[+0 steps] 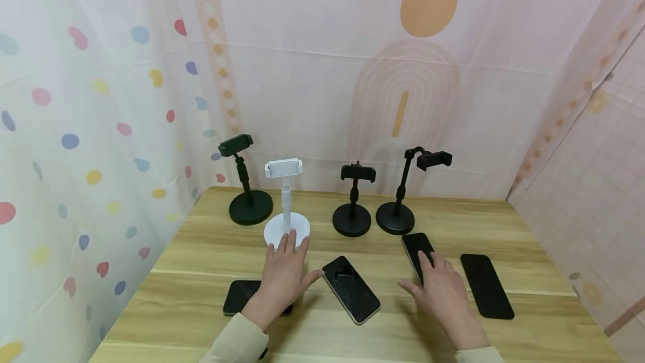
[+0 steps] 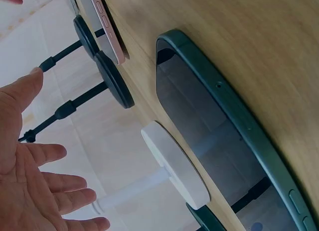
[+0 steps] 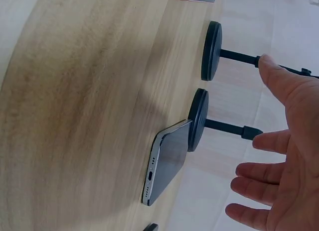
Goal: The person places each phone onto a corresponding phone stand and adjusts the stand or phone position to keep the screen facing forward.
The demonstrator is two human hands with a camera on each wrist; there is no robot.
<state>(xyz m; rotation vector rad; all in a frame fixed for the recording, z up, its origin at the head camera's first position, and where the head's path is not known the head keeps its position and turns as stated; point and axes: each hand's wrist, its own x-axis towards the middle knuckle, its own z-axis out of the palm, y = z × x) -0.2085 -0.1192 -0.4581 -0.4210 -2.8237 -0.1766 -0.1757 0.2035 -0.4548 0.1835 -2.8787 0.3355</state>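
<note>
My left hand hovers with spread fingers over a phone with a green frame, hiding part of it in the head view. Its fingertips overlap the base of a white phone stand there, but the left wrist view shows them apart from it. My right hand, fingers extended, hangs above a silver-edged phone and covers its lower end in the head view. That phone lies by the base of a black phone stand. Both hands hold nothing. Between them lies a pink-edged phone, screen up.
Another dark phone lies at the right. Along the back of the wooden table stand a dark green phone stand at left and a shorter black stand right of the white one. A patterned curtain hangs behind.
</note>
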